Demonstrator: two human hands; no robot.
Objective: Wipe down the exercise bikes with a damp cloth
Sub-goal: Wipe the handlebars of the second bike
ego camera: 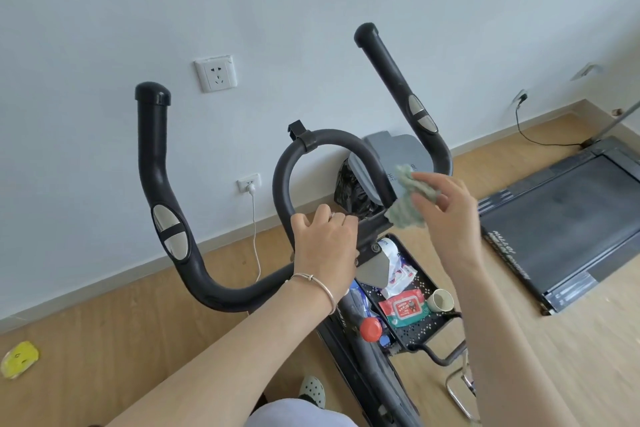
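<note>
The exercise bike's black handlebar (162, 184) fills the middle of the head view, with two long horns and a round inner loop (332, 139). My left hand (325, 243) grips the base of that loop, near the centre clamp. Just right of the loop, my right hand (446, 208) pinches a crumpled pale green cloth (407, 208) in its fingertips. The cloth hangs beside the loop's right leg, and whether it touches the bar I cannot tell.
A black mesh basket (429, 326) under the handlebar holds a wipes packet, a cup and a red-capped bottle. A treadmill (568, 229) lies on the wooden floor at right. A wall with sockets and a white cable is close behind. A yellow item (19, 359) lies at left.
</note>
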